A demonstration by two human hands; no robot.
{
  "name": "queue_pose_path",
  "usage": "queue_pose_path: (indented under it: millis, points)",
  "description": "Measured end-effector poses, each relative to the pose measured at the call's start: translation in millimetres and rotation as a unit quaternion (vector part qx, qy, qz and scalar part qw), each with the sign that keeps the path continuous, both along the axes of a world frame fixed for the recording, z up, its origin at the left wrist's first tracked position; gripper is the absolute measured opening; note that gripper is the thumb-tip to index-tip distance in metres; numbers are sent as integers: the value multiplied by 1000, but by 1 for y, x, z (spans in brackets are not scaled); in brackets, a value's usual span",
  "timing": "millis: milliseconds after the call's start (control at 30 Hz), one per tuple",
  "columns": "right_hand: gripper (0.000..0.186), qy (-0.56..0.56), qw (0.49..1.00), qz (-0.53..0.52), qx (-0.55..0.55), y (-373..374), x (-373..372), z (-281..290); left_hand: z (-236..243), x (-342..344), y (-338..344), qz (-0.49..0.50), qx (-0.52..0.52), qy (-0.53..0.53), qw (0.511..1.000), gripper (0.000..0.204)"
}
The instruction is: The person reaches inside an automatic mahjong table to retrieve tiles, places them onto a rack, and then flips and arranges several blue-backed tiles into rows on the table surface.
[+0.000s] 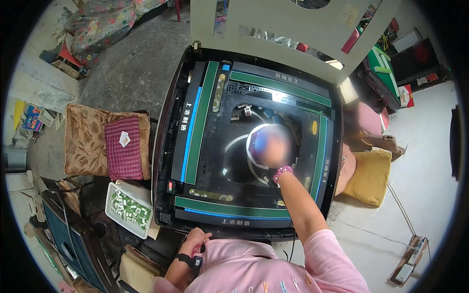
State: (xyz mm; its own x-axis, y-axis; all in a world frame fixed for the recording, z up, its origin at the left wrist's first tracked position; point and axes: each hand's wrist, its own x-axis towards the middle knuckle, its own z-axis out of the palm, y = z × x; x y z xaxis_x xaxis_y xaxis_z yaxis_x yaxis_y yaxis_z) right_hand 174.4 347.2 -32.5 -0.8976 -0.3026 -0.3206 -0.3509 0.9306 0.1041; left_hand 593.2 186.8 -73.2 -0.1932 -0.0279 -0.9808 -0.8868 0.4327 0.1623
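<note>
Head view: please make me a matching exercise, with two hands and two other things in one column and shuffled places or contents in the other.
1. Right hand
2. Left hand
3. White tray
4. Yellow cushion

A. Holding green-and-white tiles
B. By the near edge of the table
C. Right of the table
D. Over the table's middle, blurred

Pairs: 1-D, 2-B, 3-A, 4-C

My shirt (244, 266) is pink, my beads (282, 172) a deeper pink, my wristband (196, 264) black. The machine (210, 146) is black, its strips (203, 122) green with bright blue edging (191, 134). One seat (87, 139) is brown with a leaf print, the cloth (121, 156) on it magenta check. Another cushion (371, 177) is mustard yellow; the tiles (128, 207) are green and white, their tray (125, 228) white.
</note>
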Motion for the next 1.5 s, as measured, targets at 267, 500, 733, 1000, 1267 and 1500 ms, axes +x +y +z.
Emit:
queue_pose_path:
  millis: [267,500,733,1000,1267,1500]
  points:
    - [51,97,964,70,-236,26,6,-32,-3,1,0,-20,1,9,1000,40]
    - [55,180,943,89,-264,33,1,-46,-20,12,3,4,14,4,1000,39]
    - [57,135,954,120,-240,34,1,-42,-20,9,3,-42,-11,19,999,38]
    - [65,105,969,59,-217,23,17,-17,-20,14,2,-1,13,15,1000,40]
    - [51,24,958,-111,-262,74,13,-10,-7,8,5,-23,-6,35,999,39]
    - [44,20,923,-204,-325,125,14,-35,28,-68,4,-50,85,137,986,38]
